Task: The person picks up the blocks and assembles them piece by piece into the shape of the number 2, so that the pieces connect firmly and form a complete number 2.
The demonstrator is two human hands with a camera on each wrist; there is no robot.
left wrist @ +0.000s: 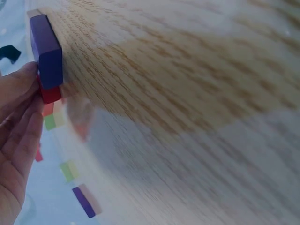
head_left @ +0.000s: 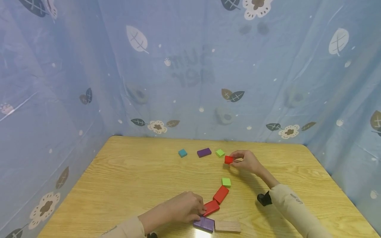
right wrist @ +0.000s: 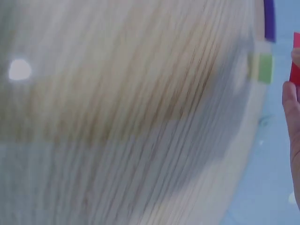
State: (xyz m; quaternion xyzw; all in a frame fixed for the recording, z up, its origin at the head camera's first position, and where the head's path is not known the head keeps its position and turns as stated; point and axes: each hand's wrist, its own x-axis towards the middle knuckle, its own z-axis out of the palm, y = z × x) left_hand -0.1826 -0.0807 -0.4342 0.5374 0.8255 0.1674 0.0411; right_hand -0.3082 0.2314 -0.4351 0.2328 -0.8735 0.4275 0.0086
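Note:
My left hand (head_left: 186, 207) is low over the table, its curled fingers at the left end of a flat red block (head_left: 211, 208) and its thumb close against a purple block (head_left: 204, 224). In the left wrist view that purple block (left wrist: 49, 51) stands in front of the red one (left wrist: 51, 95), with the thumb at its side. Further back, my right hand (head_left: 247, 162) pinches a small red block (head_left: 228, 160) between thumb and fingers, just above the tabletop. Only part of this block (right wrist: 295, 72) shows at the right wrist view's edge.
A wooden block (head_left: 227, 226) touches the purple one. Another red block (head_left: 221, 194) and a green block (head_left: 226, 182) continue the curved row. Behind lie a blue block (head_left: 183, 153), a purple block (head_left: 204, 152) and a green block (head_left: 220, 153). A patterned curtain (head_left: 190, 66) surrounds the table.

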